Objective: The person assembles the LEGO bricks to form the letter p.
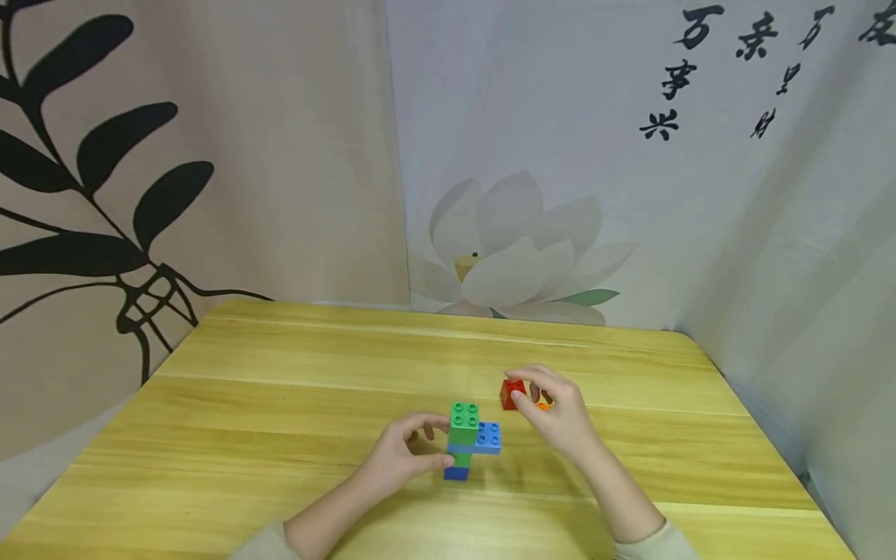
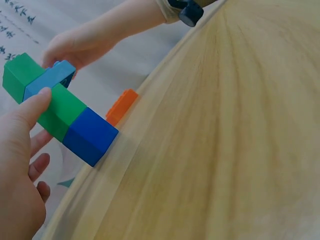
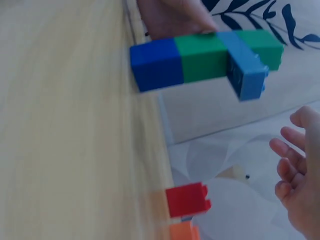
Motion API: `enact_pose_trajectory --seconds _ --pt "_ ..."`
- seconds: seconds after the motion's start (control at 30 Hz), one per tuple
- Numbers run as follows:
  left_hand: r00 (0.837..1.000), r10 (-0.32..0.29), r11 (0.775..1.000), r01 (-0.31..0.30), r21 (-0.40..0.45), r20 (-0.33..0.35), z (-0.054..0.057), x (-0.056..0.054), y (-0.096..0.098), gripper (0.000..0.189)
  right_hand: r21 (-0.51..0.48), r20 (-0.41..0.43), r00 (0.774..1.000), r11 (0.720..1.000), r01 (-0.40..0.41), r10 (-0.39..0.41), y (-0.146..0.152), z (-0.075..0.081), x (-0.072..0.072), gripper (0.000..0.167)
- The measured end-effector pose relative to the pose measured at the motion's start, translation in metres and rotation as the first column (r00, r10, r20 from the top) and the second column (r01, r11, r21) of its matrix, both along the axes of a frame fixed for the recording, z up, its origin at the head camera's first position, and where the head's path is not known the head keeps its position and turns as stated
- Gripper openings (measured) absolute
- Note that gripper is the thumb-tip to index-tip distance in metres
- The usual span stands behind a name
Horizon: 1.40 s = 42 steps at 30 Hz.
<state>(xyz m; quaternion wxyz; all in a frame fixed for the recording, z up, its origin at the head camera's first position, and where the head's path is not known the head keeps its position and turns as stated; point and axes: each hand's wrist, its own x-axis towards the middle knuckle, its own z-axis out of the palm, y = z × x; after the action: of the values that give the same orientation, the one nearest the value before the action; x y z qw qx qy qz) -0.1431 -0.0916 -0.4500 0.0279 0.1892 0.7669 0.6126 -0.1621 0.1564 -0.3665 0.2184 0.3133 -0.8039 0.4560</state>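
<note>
While the left hand point(image 1: 399, 459) is curling its fingers point(image 1: 428, 424) round the upright brick tower point(image 1: 463, 439) on the surface point(image 1: 280, 404), the right hand point(image 1: 556, 416) is hovering with loose, spread fingers just behind the red brick point(image 1: 512, 393), which is lying nearer it, right of the tower, beside an orange brick point(image 1: 544, 405).

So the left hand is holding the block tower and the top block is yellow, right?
Not quite. The left hand does hold the block tower, but its top block is green, not yellow. The head view shows it, green studs up.
</note>
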Motion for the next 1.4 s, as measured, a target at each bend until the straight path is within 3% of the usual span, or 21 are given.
enact_pose_trajectory --seconds 0.2,0.37,0.7,1.07,1.4 --pt "1.000 0.023 0.999 -0.023 0.025 -0.014 0.002 0.000 0.003 0.045 0.021 0.054 0.997 0.998 0.055 -0.056 0.016 -0.028 -0.024 0.026" --pt "0.999 0.032 0.999 -0.032 0.033 -0.013 0.003 0.001 0.006 0.045 0.035 0.186 0.978 0.996 0.085 -0.090 0.031 -0.048 -0.041 0.027" --pt "0.999 0.045 0.998 -0.045 0.046 0.006 0.004 0.002 0.008 0.040 0.135 0.332 0.933 0.986 0.102 -0.142 0.039 -0.057 -0.052 0.038" --pt "1.000 0.028 0.998 -0.029 0.061 0.009 0.004 0.003 0.009 0.039 0.228 0.374 0.912 0.970 0.086 -0.169 0.040 -0.069 -0.064 0.047" --pt "1.000 0.025 0.998 -0.026 0.060 0.016 0.005 0.003 0.009 0.038 0.247 0.381 0.906 0.964 0.094 -0.185 0.043 -0.076 -0.068 0.041"
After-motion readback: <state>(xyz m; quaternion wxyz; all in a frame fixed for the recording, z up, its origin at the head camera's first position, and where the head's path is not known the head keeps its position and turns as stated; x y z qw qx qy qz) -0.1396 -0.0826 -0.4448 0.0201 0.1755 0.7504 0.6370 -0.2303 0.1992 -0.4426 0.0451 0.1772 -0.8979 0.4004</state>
